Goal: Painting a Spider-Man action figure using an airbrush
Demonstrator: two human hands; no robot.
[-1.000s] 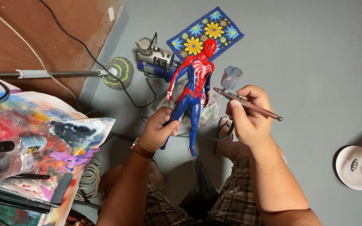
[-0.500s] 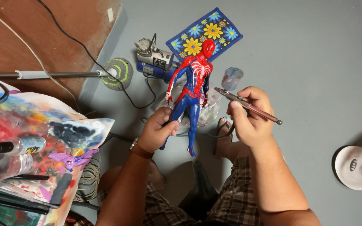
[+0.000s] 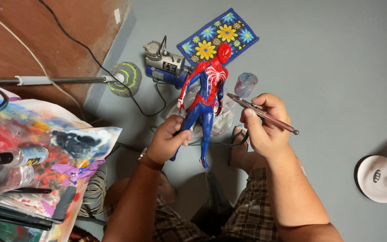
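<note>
I see the left hand clamped around 1 lower leg of the red-and-blue figure, which stands upright in the air above the grey floor. The right hand is closed around an airbrush, nozzle toward the figure's torso, just beside it; I cannot tell if they touch. Behind the figure: a small compressor, a flowered mat, a plastic cup. A paint-stained sheet lies left.
</note>
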